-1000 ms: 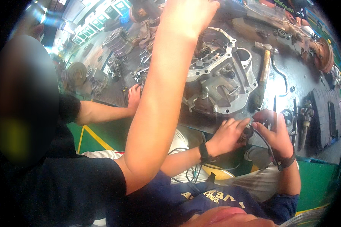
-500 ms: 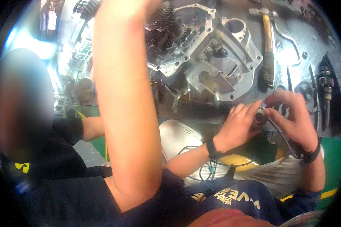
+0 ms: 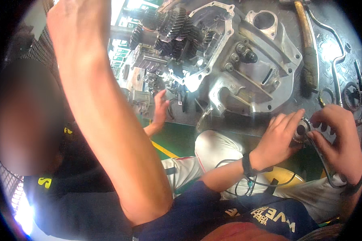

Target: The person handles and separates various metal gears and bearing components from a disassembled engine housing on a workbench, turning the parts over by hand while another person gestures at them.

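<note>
A small round metal part [image 3: 301, 129] with a hollow middle and a toothed edge is between my hands, beyond the near edge of the bench. My left hand [image 3: 275, 138], with a black band on its wrist, closes its fingers round the left side of it. From the right, my right hand [image 3: 337, 134] pinches it with thumb and bent fingers. Part of its rim is hidden by the fingers. A dark cable [image 3: 325, 165] runs from beside the part to the right wristband. In front of my hands lies a large grey metal gearbox housing [image 3: 277, 90].
Dark gear shafts [image 3: 177, 30] stand left of the housing. A hammer [image 3: 307, 48], a bent metal bar [image 3: 338, 38] and a toothed ring [image 3: 352, 96] lie right. A co-worker's large forearm [image 3: 104, 100] crosses the left side; another person's hand [image 3: 161, 110] is raised near the bench.
My view has shifted, so the housing and my hands sit further right in it. The co-worker's forearm has swung left, uncovering gear shafts and another raised hand. My hands still grip the part.
</note>
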Demonstrator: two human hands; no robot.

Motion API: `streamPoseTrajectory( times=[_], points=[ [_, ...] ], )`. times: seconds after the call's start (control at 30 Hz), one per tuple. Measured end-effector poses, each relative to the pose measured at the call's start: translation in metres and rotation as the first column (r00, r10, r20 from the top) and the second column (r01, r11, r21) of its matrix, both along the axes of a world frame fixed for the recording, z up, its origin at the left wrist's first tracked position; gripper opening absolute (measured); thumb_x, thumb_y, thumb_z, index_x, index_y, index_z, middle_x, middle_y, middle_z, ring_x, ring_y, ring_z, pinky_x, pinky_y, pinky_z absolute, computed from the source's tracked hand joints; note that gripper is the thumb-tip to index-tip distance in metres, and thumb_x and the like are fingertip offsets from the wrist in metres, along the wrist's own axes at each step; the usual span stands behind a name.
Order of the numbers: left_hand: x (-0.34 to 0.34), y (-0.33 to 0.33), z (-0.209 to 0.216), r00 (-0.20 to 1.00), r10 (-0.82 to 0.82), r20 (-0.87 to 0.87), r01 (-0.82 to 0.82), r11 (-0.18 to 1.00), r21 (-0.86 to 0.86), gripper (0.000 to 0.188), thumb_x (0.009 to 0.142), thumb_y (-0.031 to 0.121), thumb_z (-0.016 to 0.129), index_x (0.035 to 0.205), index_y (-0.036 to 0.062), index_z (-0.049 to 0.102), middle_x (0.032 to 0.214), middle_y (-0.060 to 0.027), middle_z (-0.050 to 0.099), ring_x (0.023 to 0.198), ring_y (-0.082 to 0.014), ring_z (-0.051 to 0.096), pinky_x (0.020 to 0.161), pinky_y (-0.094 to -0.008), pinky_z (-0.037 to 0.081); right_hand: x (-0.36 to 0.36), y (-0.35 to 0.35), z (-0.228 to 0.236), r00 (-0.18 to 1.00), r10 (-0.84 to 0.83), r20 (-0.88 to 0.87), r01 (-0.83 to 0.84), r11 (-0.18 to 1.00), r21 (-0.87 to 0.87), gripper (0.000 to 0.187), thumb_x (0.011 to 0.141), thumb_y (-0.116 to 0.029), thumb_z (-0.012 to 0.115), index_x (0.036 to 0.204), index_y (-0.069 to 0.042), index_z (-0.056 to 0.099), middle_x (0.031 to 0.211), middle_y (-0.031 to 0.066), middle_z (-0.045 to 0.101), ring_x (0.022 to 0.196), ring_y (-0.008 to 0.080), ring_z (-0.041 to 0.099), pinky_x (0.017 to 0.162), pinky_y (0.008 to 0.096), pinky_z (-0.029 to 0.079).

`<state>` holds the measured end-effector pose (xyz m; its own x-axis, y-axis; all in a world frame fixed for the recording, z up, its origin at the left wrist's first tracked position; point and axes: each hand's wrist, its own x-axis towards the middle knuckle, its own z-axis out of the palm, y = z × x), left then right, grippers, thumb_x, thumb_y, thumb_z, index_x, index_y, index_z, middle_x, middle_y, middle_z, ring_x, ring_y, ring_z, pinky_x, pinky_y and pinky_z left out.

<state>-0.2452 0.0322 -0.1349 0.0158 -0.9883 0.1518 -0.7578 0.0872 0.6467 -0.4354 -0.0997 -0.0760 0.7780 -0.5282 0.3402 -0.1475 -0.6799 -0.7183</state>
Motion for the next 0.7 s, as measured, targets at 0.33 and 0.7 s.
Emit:
streamPoseTrajectory(
  times=[0.33, 0.7],
  points=[
    [-0.003, 0.003, 0.0, 0.999, 0.024, 0.025, -0.024, 1.0, 0.0, 0.095, 0.074, 0.013, 0.085, 0.156, 0.0004, 0.038, 0.137, -0.0224, 0.059, 0.12, -0.0423, 0.056, 0.104, -0.0489, 0.044, -0.002, -0.006, 0.001, 0.999, 0.027, 0.021, -0.027, 1.0, 0.001, 0.041, 0.076, 0.001, 0.083, 0.113, -0.003, 0.064, 0.105, 0.0129, 0.065, 0.094, 0.0305, 0.061, 0.085, 0.0391, 0.048],
    [-0.003, 0.003, 0.002, 1.0, 0.026, -0.007, -0.026, 0.999, -0.03, 0.093, 0.075, 0.013, 0.085, 0.155, -0.0014, 0.038, 0.137, -0.0233, 0.059, 0.118, -0.0419, 0.056, 0.103, -0.049, 0.045, 0.006, -0.004, 0.008, 0.999, 0.003, -0.042, 0.001, 0.996, 0.088, 0.028, 0.076, -0.005, 0.082, 0.1, -0.001, 0.067, 0.093, 0.0151, 0.067, 0.088, 0.0352, 0.063, 0.081, 0.0417, 0.049]
  ],
)
